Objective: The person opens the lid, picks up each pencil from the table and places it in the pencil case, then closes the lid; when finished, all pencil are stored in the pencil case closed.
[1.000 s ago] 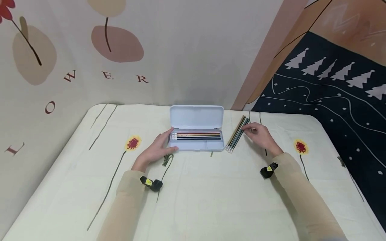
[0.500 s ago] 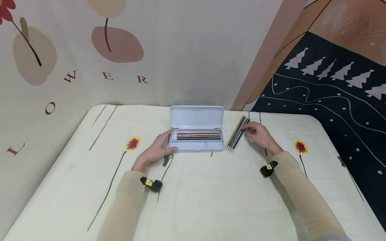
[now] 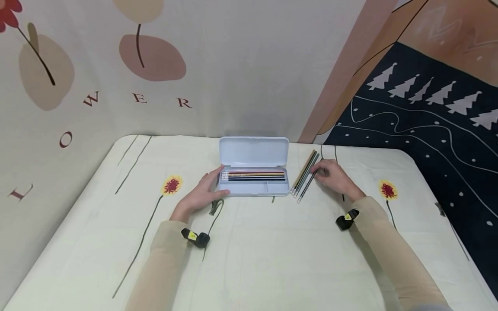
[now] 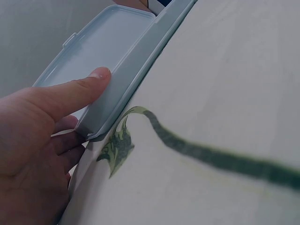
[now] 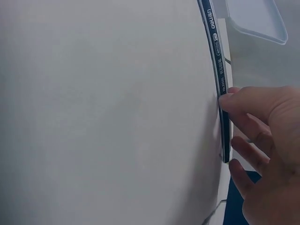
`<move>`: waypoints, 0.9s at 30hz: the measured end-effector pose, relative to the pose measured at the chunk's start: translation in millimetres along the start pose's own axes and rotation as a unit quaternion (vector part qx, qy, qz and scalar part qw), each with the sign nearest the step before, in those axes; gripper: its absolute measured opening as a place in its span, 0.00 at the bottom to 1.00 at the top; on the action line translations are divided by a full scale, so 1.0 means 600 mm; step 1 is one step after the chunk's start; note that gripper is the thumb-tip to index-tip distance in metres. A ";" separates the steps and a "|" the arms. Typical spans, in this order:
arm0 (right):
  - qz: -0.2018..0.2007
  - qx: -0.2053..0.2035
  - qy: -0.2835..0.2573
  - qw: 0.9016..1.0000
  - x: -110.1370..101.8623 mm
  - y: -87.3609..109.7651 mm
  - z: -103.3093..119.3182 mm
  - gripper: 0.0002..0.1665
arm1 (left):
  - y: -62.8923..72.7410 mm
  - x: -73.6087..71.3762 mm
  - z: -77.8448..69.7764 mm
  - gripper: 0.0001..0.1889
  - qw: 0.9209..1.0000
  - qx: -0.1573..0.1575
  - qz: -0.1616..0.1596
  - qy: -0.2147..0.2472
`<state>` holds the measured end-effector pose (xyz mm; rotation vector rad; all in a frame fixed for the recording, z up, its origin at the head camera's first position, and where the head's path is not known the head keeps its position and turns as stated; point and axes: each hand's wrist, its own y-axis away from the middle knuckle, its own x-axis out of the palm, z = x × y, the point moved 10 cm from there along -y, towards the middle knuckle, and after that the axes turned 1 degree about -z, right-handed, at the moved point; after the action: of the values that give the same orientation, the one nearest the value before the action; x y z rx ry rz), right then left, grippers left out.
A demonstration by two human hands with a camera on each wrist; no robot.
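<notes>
A pale blue pencil case lies with its lid raised, several pencils in its back compartment. My left hand holds the case by its left end. In the left wrist view the thumb presses the front wall and the other fingers reach round the end. Between thumb and fingers, my right hand pinches a dark pencil near its far end; its white eraser end points toward me. Just left of it, several more pencils lie slanted beside the case.
A white cloth with printed flowers covers the table. Behind it hangs a pale curtain with printed letters, and a dark tree-patterned cloth is at the right. The case's front compartment has a small divider.
My right hand has drawn one dark pencil away from the bundle, to the right and slightly toward me. The left hand and the case have stayed in place.
</notes>
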<state>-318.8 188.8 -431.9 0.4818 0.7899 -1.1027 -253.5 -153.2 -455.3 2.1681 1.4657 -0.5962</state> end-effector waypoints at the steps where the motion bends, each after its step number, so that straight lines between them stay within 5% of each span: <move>1: 0.001 -0.003 0.006 1.000 0.000 0.000 0.002 0.11 | 0.000 0.000 0.000 0.45 1.000 0.000 0.000 0.001; 10: 0.041 -0.018 0.003 0.999 0.017 0.012 0.011 0.11 | -0.001 0.001 0.004 0.46 1.000 -0.009 0.001 -0.003; 27: 0.064 -0.123 -0.002 0.990 0.037 0.036 0.064 0.11 | 0.001 0.001 0.002 0.45 1.000 -0.007 0.000 -0.003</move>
<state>-281.5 157.2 -425.2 0.3176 0.8666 -0.8728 -252.7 -153.8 -456.4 2.1551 1.4615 -0.5900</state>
